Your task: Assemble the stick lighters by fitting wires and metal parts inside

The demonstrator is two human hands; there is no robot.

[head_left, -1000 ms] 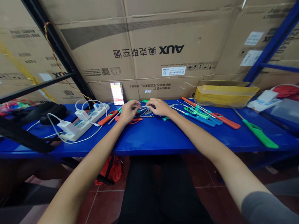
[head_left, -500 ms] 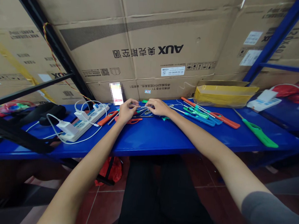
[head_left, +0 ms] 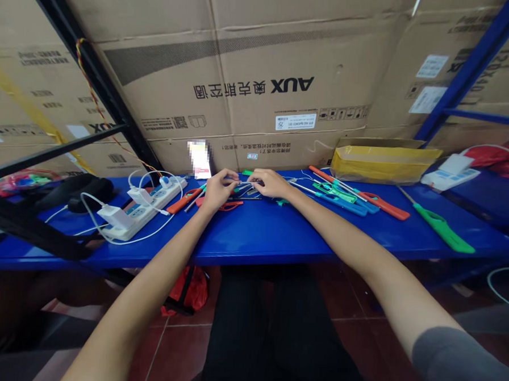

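My left hand (head_left: pixel 221 189) and my right hand (head_left: pixel 272 183) are close together over the blue table, fingers bent in a pinch. Between the fingertips runs something thin and small that I cannot make out. Under and around the hands lie thin metal rods (head_left: pixel 251 192) and a red plastic piece (head_left: pixel 231 205). Left of my left hand rests an orange long-neck lighter (head_left: pixel 186 200). Beyond my right hand lie a blue lighter (head_left: pixel 343 205), a light green plastic piece (head_left: pixel 329 190) and a red-orange lighter (head_left: pixel 385 205). A green lighter (head_left: pixel 444 229) sits farther right.
A power strip (head_left: pixel 149 205) with white chargers and looping cables lies at left. A lit phone (head_left: pixel 201 160) leans against the large cardboard box (head_left: pixel 261 54). A yellow-taped box (head_left: pixel 381 162) and a white socket block (head_left: pixel 450 177) stand at right. Shelf posts (head_left: pixel 113 115) rise beside the table (head_left: pixel 252 236).
My hands stay pinched in nearly the same spot, the left shifting very slightly right. The whole view has moved a little, and a white cable now shows at the lower right edge.
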